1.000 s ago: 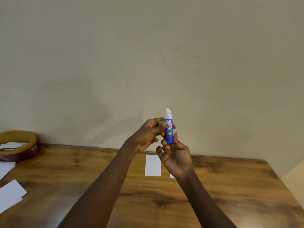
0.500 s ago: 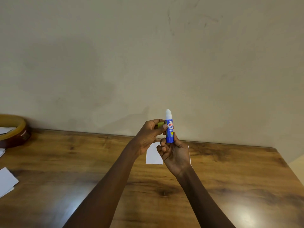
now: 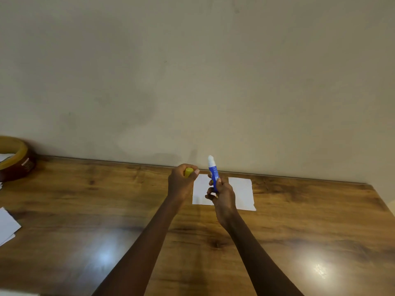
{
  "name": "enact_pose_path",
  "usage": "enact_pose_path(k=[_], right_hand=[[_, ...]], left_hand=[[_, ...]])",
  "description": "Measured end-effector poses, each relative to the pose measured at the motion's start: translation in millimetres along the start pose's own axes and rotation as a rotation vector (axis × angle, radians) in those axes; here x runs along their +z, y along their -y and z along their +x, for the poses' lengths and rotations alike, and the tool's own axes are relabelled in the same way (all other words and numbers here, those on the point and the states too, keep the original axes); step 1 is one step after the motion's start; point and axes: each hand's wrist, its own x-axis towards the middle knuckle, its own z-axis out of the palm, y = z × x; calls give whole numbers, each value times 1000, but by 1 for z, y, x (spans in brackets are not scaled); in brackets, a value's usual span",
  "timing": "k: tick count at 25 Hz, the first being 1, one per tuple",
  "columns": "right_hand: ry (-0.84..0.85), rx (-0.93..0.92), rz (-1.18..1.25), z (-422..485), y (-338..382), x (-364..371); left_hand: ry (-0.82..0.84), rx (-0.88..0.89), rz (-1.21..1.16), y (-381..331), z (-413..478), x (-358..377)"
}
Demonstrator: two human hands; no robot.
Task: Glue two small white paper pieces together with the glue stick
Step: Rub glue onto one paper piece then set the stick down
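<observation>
Two papers [image 3: 242, 192] below | right hand [image 3: 222, 194] grips glue stick [image 3: 213, 173] | left hand [image 3: 181, 182] clutches cap [image 3: 188, 172]

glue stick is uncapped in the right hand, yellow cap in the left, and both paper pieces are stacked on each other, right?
Not quite. The head view shows the two paper pieces lying side by side, apart, on the table. The glue stick in the right hand and yellow cap in the left hand are right.
</observation>
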Motion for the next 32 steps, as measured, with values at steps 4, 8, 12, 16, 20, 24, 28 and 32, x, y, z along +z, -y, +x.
enact_pose_path(k=[4, 8, 12, 16, 20, 24, 28, 32], right_hand=[[-142, -196, -322, 16, -31, 7], [-93, -272, -949, 35, -53, 0], [5, -206, -975, 18, -67, -18], [139, -183, -1008, -20, -83, -49], [223, -179, -1069, -19, -73, -56], [130, -297, -886, -16, -65, -51], [-70, -334, -485, -13, -65, -38], [-195, -314, -304, -5, -67, -27]], left_hand=[[-49, -29, 158, 34, -3, 7], [-27, 40, 299, 67, -9, 9], [-72, 61, 360, 97, -30, 5], [-97, -23, 585, 125, -59, 16], [-164, 16, 621, 130, -68, 21], [-204, 82, 619, 130, -64, 21], [-154, 168, 649, 133, -64, 23], [-146, 203, 678, 134, -62, 24]])
